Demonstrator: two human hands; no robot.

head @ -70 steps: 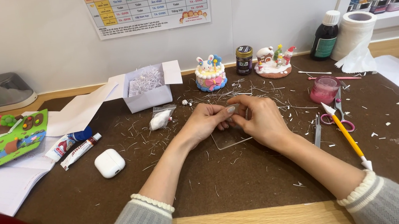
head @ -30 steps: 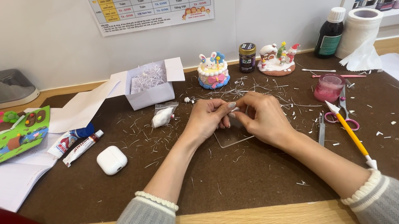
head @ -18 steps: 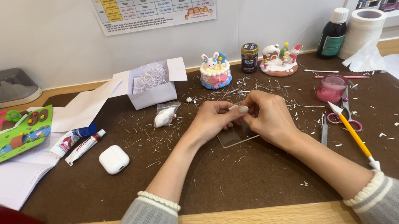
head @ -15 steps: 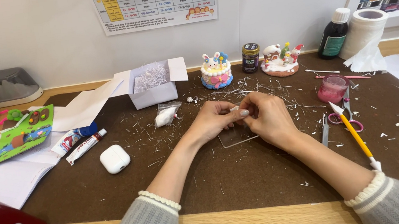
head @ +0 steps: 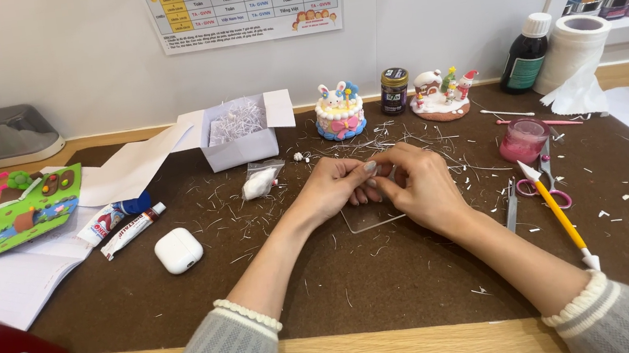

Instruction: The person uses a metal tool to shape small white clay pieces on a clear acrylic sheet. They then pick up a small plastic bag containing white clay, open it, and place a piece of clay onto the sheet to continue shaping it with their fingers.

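My left hand [head: 330,188] and my right hand [head: 418,186] meet fingertip to fingertip over the middle of the brown mat [head: 281,288]. They pinch something very small between them; I cannot make out what it is. Just below the fingers lies a clear plastic sheet [head: 369,218]. Thin white shavings are scattered all around the hands. A small plastic bag with a white lump [head: 260,182] lies to the left of my left hand.
An open white box of shavings [head: 239,134], a small cake figure [head: 339,112], a dark jar [head: 395,90] and a winter figure scene [head: 442,94] stand behind. Right: pink cup [head: 521,142], scissors [head: 543,184], yellow knife tool [head: 555,210], dark bottle [head: 524,54], paper roll [head: 574,50]. Left: earbud case [head: 178,250], glue tubes [head: 125,226], booklet [head: 4,273].
The hands have stayed together at the same spot, with only small finger movements. The view has shifted slightly.
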